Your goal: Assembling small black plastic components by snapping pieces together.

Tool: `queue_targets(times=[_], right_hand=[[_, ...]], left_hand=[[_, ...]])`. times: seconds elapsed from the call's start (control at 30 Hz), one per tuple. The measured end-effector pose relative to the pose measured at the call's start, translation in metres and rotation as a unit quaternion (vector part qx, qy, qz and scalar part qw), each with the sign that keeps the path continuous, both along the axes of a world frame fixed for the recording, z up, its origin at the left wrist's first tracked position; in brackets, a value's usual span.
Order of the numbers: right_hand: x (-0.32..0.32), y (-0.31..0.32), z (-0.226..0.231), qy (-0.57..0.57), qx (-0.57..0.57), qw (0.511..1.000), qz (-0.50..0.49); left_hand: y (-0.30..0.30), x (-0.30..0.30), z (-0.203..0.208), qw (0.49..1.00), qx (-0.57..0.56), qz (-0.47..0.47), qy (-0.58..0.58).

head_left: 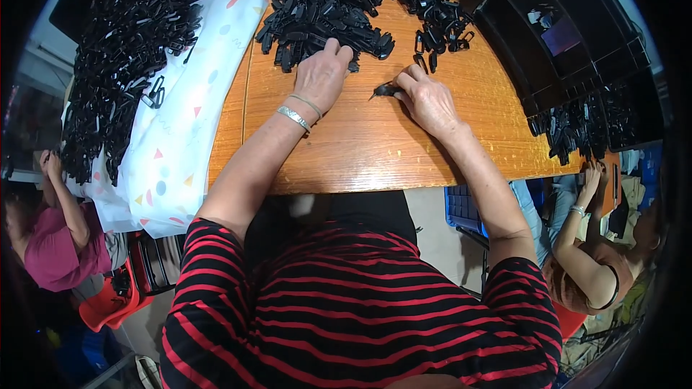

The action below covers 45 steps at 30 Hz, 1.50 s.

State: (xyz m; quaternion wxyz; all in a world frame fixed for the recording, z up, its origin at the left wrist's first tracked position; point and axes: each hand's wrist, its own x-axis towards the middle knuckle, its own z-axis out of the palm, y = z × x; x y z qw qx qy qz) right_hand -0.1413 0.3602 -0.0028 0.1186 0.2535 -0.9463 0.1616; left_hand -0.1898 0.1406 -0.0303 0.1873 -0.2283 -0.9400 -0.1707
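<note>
My right hand [427,103] pinches a small black clip-like part [388,91] between thumb and fingers, just above the wooden table. A thin tip sticks out of the part toward the left. My left hand [322,78], with bands on its wrist, is at the near edge of a large pile of black plastic clip-like parts [317,3]. Its fingers curl down among the nearest pieces; the fingertips and whatever they grip are hidden. A few loose black pieces [432,61] lie just beyond my right hand.
The wooden table [346,151] carries a second black heap [130,65] at left, beside a white patterned sheet [194,101]. At right stands a black bin [569,29], with more black parts [566,130] near it. Co-workers sit at left [61,245] and right [587,266].
</note>
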Motion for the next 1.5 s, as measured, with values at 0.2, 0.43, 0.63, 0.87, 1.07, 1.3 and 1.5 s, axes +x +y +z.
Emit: queue_targets(times=[0.2, 0.43, 0.63, 0.87, 1.07, 1.3, 1.5], right_hand=[[0.01, 0.001, 0.002, 0.014, -0.015, 0.999, -0.026], [0.027, -0.003, -0.011, -0.013, 0.007, 1.0, -0.007], [0.033, -0.001, -0.001, -0.065, 0.024, 0.998, 0.003], [0.031, -0.038, 0.009, -0.01, -0.173, 0.985, -0.014], [0.035, -0.057, -0.006, -0.026, -0.275, 0.961, -0.004], [0.06, -0.074, 0.003, -0.093, -0.425, 0.9, -0.003], [0.062, -0.075, 0.008, -0.119, -0.421, 0.899, 0.009]], left_hand=[[-0.006, 0.021, 0.001, 0.989, 0.117, -0.042, -0.076], [-0.006, 0.039, -0.006, 0.979, 0.159, -0.064, -0.107], [-0.011, 0.046, -0.011, 0.972, 0.178, -0.11, -0.106], [-0.01, 0.055, -0.002, 0.96, 0.216, -0.112, -0.141], [-0.011, 0.075, 0.019, 0.778, 0.556, -0.086, -0.281], [-0.021, 0.088, 0.022, 0.668, 0.635, -0.095, -0.376], [-0.022, 0.092, 0.023, 0.664, 0.642, -0.118, -0.366]])
